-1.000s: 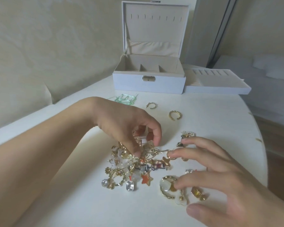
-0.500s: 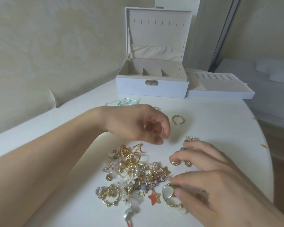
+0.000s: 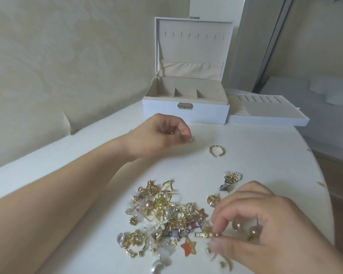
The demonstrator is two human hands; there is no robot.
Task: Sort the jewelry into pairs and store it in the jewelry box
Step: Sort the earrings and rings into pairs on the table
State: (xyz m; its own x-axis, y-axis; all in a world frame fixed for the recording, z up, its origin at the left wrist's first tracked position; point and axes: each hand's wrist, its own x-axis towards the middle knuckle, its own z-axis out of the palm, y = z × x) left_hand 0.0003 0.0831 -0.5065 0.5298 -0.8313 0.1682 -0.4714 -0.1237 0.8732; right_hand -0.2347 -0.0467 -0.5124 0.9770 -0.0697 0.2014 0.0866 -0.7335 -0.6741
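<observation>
A tangled heap of gold, pearl and star jewelry (image 3: 166, 216) lies on the white table (image 3: 265, 165). My right hand (image 3: 261, 226) is at the heap's right edge and pinches a small gold beaded piece (image 3: 208, 234) between thumb and fingertip; two brown pearl earrings (image 3: 246, 228) sit under its palm. My left hand (image 3: 160, 135) is further back with curled fingers pinching a small gold ring (image 3: 192, 138), mostly hidden. A twisted gold ring (image 3: 216, 151) lies alone to its right. The open white jewelry box (image 3: 186, 113) stands at the back.
The box's removable white tray (image 3: 269, 120) with ring slots lies right of the box. A few loose earrings (image 3: 231, 179) rest right of the heap. The table's curved edge (image 3: 323, 184) runs along the right, with floor beyond. A wall is on the left.
My left hand left the heap and moved back toward the box, down by the small gold ring. My right hand shifted lower and pinched a beaded piece out of the heap's right edge.
</observation>
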